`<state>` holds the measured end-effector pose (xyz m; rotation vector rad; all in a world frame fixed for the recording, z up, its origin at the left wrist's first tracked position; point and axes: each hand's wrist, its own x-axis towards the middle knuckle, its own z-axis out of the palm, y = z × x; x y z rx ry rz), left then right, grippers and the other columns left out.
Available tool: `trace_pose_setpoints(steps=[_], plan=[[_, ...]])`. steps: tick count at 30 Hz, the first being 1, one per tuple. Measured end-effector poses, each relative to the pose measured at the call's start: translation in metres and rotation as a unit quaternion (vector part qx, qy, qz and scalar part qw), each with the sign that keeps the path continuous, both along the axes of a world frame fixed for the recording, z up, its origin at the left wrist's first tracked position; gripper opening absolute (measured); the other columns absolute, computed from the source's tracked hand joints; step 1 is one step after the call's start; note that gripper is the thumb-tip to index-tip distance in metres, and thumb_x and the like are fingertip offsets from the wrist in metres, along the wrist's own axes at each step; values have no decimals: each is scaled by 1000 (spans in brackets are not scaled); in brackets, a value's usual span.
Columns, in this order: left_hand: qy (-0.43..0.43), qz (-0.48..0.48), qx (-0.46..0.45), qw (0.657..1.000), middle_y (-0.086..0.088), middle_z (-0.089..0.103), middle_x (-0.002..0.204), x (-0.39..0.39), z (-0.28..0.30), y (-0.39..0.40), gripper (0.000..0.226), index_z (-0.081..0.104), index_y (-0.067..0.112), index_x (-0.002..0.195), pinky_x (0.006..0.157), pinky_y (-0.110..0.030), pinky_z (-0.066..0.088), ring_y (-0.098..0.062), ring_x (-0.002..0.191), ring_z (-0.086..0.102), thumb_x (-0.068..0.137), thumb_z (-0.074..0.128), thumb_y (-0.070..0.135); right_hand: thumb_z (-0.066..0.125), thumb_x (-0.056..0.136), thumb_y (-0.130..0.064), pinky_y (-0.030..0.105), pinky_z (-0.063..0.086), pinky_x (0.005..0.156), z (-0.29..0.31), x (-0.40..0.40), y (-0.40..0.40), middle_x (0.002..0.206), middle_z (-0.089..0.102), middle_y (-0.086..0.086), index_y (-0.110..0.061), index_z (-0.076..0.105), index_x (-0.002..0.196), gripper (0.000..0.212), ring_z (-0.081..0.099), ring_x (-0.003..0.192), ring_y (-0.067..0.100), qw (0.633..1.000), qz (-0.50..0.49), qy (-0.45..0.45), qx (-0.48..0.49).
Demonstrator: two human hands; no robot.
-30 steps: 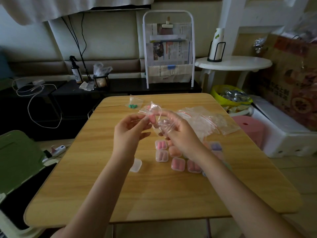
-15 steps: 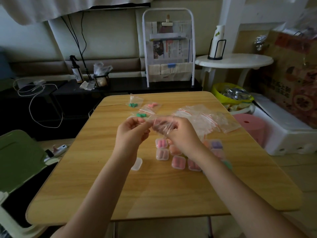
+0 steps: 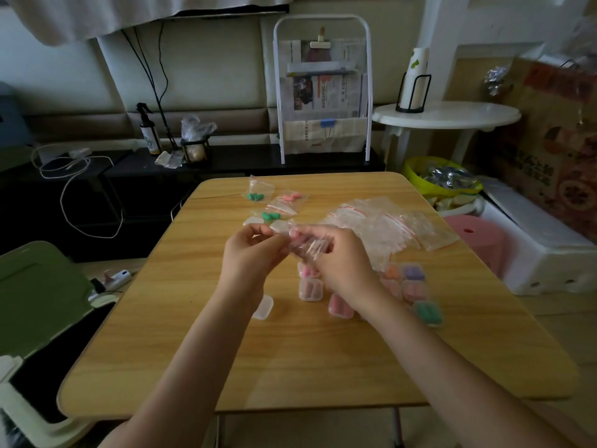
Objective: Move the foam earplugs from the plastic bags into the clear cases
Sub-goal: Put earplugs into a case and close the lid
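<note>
Both hands meet above the middle of the wooden table point(image 3: 200, 334). My left hand point(image 3: 250, 257) pinches one edge of a small clear plastic bag point(image 3: 305, 245) with something pink inside. My right hand point(image 3: 339, 263) grips the bag's other side. Under my right hand lie several clear cases point(image 3: 310, 289) that hold pink, purple and green earplugs. An open clear case point(image 3: 263, 307) lies near my left wrist. Farther back lie bags with green earplugs point(image 3: 256, 196), green earplugs point(image 3: 270, 216) and pink earplugs point(image 3: 292, 197).
A pile of flat clear bags with red seals point(image 3: 384, 221) covers the table's right rear. A pink stool point(image 3: 478, 236) and white foam box point(image 3: 542, 257) stand right of the table. A green lid point(image 3: 35, 295) lies at the left.
Both hands with the bag have come down lower and closer to the table. The bags behind them with green and pink earplugs have come into sight.
</note>
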<state>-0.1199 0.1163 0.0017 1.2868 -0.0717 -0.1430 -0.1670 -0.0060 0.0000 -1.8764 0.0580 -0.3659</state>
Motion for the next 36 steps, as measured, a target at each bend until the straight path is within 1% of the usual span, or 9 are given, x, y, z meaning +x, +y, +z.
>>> trace_pose_setpoints(steps=[4,10,15,18,20,23,28,33,36], plan=[[60,-9,-81,995,-7,58,69,4,-3,-1,24,47,11,72,58,-16,54,-10,58,61,86,62,-2,62,85,4,28,46,41,-1,0,-1,68,68,-10,-34,71,101,42,60,52,22,999,-27,-7,-17],[81,45,-117,989,-10,60,73,6,-6,-2,24,44,11,74,54,-19,54,-16,66,61,91,56,-1,67,82,3,45,58,59,-5,3,2,74,71,-6,-30,71,81,34,69,63,23,999,-45,-29,-3],[79,75,-92,990,-11,58,77,5,-5,0,25,42,11,75,55,-19,55,-16,65,62,91,55,-2,62,88,2,40,60,61,-3,2,2,83,72,-2,-27,72,87,32,71,70,16,1000,-23,-20,3],[113,35,-113,986,-11,58,77,9,-1,4,12,49,5,86,58,-22,58,-16,66,63,91,56,-2,60,89,4,29,56,51,1,2,-4,91,73,2,-30,72,82,37,72,68,19,999,3,11,53],[152,12,-141,978,-12,57,77,13,-2,6,6,52,-1,93,55,-22,57,-16,60,65,90,56,-4,65,88,0,37,59,58,2,3,-9,88,74,5,-28,74,83,30,72,67,22,998,20,11,53],[205,5,-183,961,-14,56,78,18,-4,6,5,53,-4,86,46,-20,53,-14,49,65,90,54,-5,67,86,-1,44,60,62,3,3,-10,83,74,7,-28,74,83,28,72,68,23,999,16,-4,40],[241,7,-186,952,-14,54,79,21,-5,6,10,54,-5,81,47,-22,55,-17,68,58,91,52,-7,62,88,0,28,55,48,3,2,-10,76,73,7,-16,75,86,21,70,59,22,998,-29,-26,43],[232,27,-176,956,-16,57,90,27,-13,8,7,54,-6,97,45,-20,52,-19,74,61,90,53,-8,61,90,-1,32,58,53,0,4,-13,82,72,4,-18,66,83,19,70,60,17,998,-30,-51,-16],[193,40,-166,966,-14,56,85,24,-11,8,6,53,-2,91,48,-21,54,-17,73,60,90,53,-8,62,89,-3,27,57,57,1,5,-15,84,72,-1,-20,64,81,19,70,63,13,998,-24,-60,-25]])
